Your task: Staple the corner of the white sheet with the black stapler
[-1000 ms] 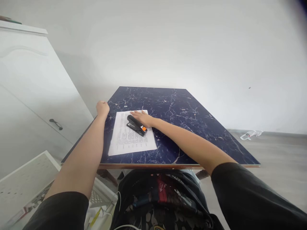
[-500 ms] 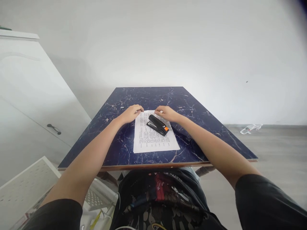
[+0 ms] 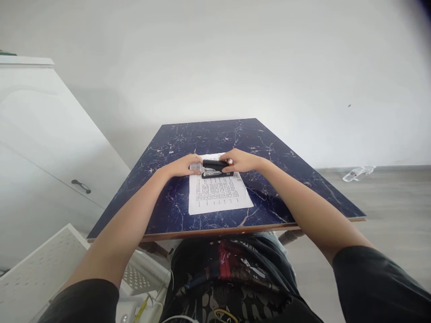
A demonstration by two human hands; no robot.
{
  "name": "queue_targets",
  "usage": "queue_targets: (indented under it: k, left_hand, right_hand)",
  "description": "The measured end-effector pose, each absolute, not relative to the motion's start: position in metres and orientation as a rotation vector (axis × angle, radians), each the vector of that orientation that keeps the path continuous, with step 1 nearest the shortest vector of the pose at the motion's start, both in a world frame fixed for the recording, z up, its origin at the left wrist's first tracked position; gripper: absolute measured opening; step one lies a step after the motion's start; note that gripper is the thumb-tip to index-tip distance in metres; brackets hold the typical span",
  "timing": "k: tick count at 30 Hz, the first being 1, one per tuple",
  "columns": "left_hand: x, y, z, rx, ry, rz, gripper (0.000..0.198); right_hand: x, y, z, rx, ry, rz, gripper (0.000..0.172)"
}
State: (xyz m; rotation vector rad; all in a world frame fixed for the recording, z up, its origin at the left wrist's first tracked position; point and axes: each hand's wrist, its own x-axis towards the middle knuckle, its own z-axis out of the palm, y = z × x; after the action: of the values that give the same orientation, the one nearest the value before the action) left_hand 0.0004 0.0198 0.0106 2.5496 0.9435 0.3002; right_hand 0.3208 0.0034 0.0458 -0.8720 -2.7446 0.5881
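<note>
Printed paper [image 3: 218, 195] lies on the dark blue marbled table [image 3: 168, 215], near its front edge. Across the upper part of the sheet is a black stapler [image 3: 210, 168], lying nearly level from left to right. My right hand [image 3: 240, 160] grips the stapler's right end between thumb and fingers. At the paper's upper left edge, my left hand [image 3: 188, 165] rests with thumb and fingers apart, close to the stapler's left end.
A small light object [image 3: 171, 152] lies on the table at the left. White cabinet [image 3: 43, 134] stands left, with a white perforated surface [image 3: 43, 264] below it. A clear plastic item [image 3: 358, 173] is on the floor at right.
My right hand has moved onto the stapler and closed on it. The stapler has turned from slanted to nearly level and shifted up and left. My left hand has come slightly lower, its fingers more spread.
</note>
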Motion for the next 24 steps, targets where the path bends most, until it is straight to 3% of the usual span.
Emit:
queue_targets:
  k: [5,11,20,24]
  left_hand:
    - [0.002,0.021,0.012,2.540,1.024,0.255,0.062]
    - [0.002,0.023,0.011,2.508,1.035,0.326,0.062]
    - [0.001,0.023,0.009,2.474,1.020,0.368,0.057]
    - [0.002,0.024,0.009,2.472,1.017,0.364,0.060]
  right_hand:
    - [0.316,0.014,0.032,-1.007,-2.518,0.385,0.027]
    - [0.309,0.024,0.015,-1.020,-2.449,0.503,0.035]
    - [0.329,0.031,0.013,-1.109,-2.131,1.060,0.051]
    - [0.327,0.030,0.008,-1.094,-2.049,1.380,0.048]
